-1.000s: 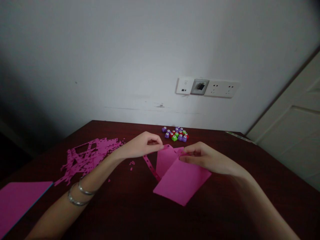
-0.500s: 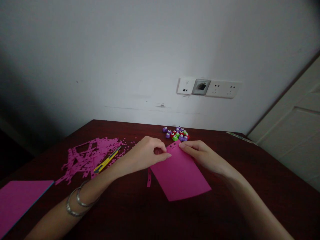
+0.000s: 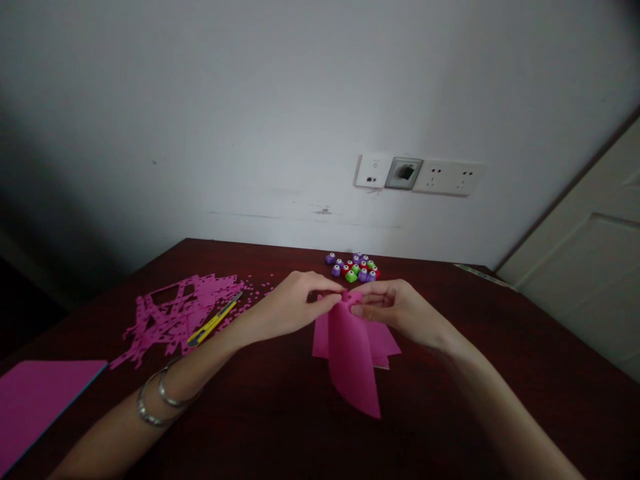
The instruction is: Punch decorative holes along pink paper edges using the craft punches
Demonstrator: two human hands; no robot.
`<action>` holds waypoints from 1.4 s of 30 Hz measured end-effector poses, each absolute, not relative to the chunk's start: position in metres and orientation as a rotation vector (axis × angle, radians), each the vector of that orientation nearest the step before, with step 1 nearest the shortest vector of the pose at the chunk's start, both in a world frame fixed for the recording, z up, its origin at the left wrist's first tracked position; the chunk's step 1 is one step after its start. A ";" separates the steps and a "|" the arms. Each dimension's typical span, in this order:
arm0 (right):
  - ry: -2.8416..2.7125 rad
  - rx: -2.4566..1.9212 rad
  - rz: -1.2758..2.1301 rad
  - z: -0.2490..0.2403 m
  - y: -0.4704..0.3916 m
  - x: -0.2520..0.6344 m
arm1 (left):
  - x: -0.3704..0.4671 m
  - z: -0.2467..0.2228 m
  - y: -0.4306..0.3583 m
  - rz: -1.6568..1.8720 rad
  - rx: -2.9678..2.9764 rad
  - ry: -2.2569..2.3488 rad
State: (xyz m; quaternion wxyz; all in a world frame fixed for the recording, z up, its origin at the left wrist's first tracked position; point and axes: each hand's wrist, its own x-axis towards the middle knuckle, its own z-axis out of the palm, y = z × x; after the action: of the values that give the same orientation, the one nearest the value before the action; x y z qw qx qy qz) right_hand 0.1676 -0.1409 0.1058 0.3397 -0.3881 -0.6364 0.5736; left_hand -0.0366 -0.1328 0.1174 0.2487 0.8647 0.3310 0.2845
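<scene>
Both hands meet at the top of a curled pink paper sheet (image 3: 353, 360) above the dark red table (image 3: 280, 427). My left hand (image 3: 295, 303), with two silver bangles on its wrist, pinches the sheet's top edge from the left. On the right side of that edge, my right hand (image 3: 395, 310) grips the paper between thumb and fingers. Small cut-outs show in the paper near the fingertips. More pink paper (image 3: 385, 339) spreads out behind the curled sheet; whether it is one piece or several I cannot tell.
Left of the hands lie a pile of pink paper strips (image 3: 190, 300), tiny pink scraps and a yellow cutter (image 3: 213, 325). A pink stack (image 3: 45, 400) is at the left edge. Small purple, green and red beads (image 3: 352, 276) lie behind the hands, before the wall (image 3: 250, 133).
The sheet, flat and slanting before, now hangs curled, with more pink paper showing behind it. My left fingers have closed onto its top edge. The small strip below my left hand is out of sight.
</scene>
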 end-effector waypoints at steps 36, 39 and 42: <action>-2.235 -0.908 1.368 0.115 -0.159 0.175 | -0.049 0.132 -0.140 0.307 2.345 0.772; -2.143 -0.872 1.389 0.117 -0.160 0.174 | -0.050 0.133 -0.139 0.288 2.330 0.768; -2.010 -0.841 1.571 0.116 -0.162 0.171 | -0.049 0.131 -0.139 0.268 2.306 0.761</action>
State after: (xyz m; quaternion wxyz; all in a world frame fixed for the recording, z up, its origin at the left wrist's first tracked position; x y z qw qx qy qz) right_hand 0.1711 -0.1618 0.1163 0.2260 -0.3051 -0.7289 0.5697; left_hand -0.0490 -0.1388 0.1313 0.3422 0.8869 0.2927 0.1032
